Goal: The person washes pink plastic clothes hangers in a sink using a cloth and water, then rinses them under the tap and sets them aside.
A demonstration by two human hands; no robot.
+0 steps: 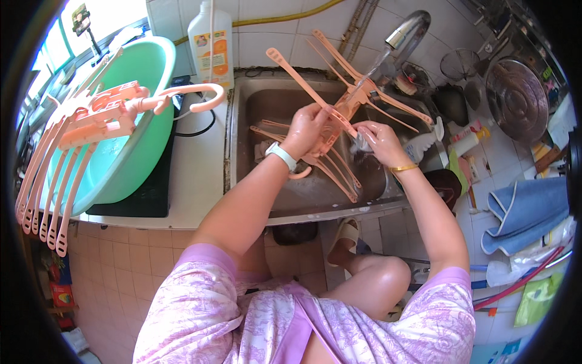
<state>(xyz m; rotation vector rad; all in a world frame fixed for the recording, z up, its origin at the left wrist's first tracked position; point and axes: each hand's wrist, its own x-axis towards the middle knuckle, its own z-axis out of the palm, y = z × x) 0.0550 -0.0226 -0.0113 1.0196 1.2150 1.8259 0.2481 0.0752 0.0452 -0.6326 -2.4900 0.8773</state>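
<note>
A pink plastic multi-arm folding hanger (358,96) lies spread over the metal sink (254,195), some of its arms reaching past the rim. My left hand (305,128) grips one of its arms near the hub. In my right hand (381,142) is a wet greyish cloth (360,144), pressed around the end of that same arm. Water runs from the chrome faucet (409,32) onto the hanger's body. A second pink folding hanger (97,116) with a hook rests across the green plastic basin (159,59) on the left.
A white jug (210,50) with an orange label stands behind the sink. The basin sits on a black flat panel (150,195). At right are a spray bottle (420,145), a round metal lid (517,100) and a hanging blue towel (527,214). A phone on a stand (82,20) is by the window.
</note>
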